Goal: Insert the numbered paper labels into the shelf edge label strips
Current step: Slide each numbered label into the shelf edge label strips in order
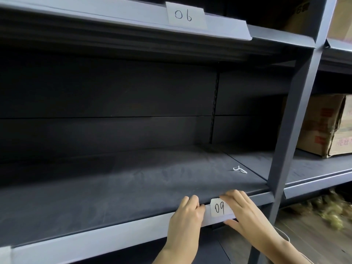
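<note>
A white paper label marked "09" [219,208] sits in the pale label strip [114,231] along the front edge of the lower dark shelf. My left hand [185,214] grips the strip just left of the label, fingers curled over its top edge. My right hand [245,212] pinches the label's right side, fingers on top and thumb below the strip. A second label marked "06" [185,15] sits in the strip of the upper shelf [95,14].
A grey upright post [293,119] stands right of my hands. Cardboard boxes [323,126] sit on the neighbouring shelf to the right. A small white plastic scrap [240,169] lies on the lower shelf board. Another white label edge [4,254] shows at far left.
</note>
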Tool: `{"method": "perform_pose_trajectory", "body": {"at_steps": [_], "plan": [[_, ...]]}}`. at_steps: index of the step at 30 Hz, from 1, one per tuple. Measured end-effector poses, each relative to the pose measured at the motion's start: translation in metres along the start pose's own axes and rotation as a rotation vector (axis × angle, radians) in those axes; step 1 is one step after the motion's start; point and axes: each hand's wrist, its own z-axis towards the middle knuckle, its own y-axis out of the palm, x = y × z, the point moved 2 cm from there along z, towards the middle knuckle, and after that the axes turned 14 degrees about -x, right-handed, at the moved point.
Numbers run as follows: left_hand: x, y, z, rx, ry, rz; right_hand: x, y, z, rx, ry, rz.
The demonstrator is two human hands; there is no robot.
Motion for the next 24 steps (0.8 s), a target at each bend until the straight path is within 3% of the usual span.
{"method": "perform_pose_trajectory", "body": {"at_steps": [7, 24], "plan": [[-0.0009, -0.001, -0.0002, -0.001, 0.003, -0.01, -0.0001, 0.0055, -0.0038, 0.114, -0.02, -0.011], [-0.001, -0.0015, 0.0001, 0.001, 0.004, 0.0, 0.0022, 0.0023, -0.0012, 0.08, -0.06, -0.018]]}}
